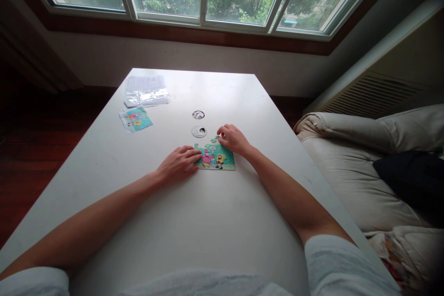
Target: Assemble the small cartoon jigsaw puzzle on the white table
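A cartoon jigsaw puzzle [227,159] in teal, pink and yellow lies on the white table, its upper edge uneven where pieces are absent. My left hand [178,163] rests flat at its left side, fingers stretched out and fingertips touching the edge. Over the puzzle's upper right corner is my right hand [234,138], with thumb and fingers closed around a small teal puzzle piece [217,137], partly hidden by the fingers. A loose puzzle piece [213,140] lies just left of those fingertips, close to the puzzle's upper edge.
Two round stickers or discs, one grey and white [199,131] and one darker [198,114], lie beyond the puzzle. At the far left are a picture card [136,119] and a clear plastic packet [146,90]. A pale sofa [381,180] stands right of the table [194,231].
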`<state>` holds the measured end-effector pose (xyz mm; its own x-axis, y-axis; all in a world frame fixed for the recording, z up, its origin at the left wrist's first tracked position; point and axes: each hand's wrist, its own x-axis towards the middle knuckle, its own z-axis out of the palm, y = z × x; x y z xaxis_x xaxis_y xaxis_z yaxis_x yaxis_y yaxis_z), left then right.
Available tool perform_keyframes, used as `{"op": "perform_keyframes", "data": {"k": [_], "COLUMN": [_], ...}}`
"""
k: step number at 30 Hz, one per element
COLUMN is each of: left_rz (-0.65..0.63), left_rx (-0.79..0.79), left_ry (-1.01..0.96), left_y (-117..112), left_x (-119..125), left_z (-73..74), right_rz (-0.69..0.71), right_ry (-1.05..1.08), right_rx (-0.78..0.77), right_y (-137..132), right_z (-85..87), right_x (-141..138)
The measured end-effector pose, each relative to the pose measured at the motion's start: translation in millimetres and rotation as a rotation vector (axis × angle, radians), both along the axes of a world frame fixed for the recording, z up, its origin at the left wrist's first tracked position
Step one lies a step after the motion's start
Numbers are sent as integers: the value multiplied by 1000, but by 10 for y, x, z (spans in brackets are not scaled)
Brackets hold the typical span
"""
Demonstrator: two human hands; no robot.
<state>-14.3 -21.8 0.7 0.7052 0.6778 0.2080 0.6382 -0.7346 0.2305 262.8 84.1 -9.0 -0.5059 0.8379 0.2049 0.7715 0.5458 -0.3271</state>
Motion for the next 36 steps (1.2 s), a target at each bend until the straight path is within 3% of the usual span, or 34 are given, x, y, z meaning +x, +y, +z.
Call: {"op": "perform_keyframes", "data": {"k": [4, 13, 18, 26, 33, 36], "left_rz": [-9, -11, -5, -12, -11, -16], "left_rx": [7, 31, 31, 30, 24, 23], "left_ry": [-8, -9, -1, -32, -14, -14], "left_y": [-2, -8, -13, -12, -10, -13], "left_x": [2, 1, -1, -13, -10, -7], "left_z": [-5, 0, 11, -23, -20, -13], "right_rz": [-6, -68, -11, 27, -20, -36], "right_ry": [-95, -24, 135, 490, 712, 748], "right_rx": [54, -66, -115, -382, -600, -614], "right_y": [-42, -76, -78, -3, -25, -40], "right_z": [26, 64, 32, -77, -44, -12], "right_x": [-31, -90, -107, -85, -132, -152]}}
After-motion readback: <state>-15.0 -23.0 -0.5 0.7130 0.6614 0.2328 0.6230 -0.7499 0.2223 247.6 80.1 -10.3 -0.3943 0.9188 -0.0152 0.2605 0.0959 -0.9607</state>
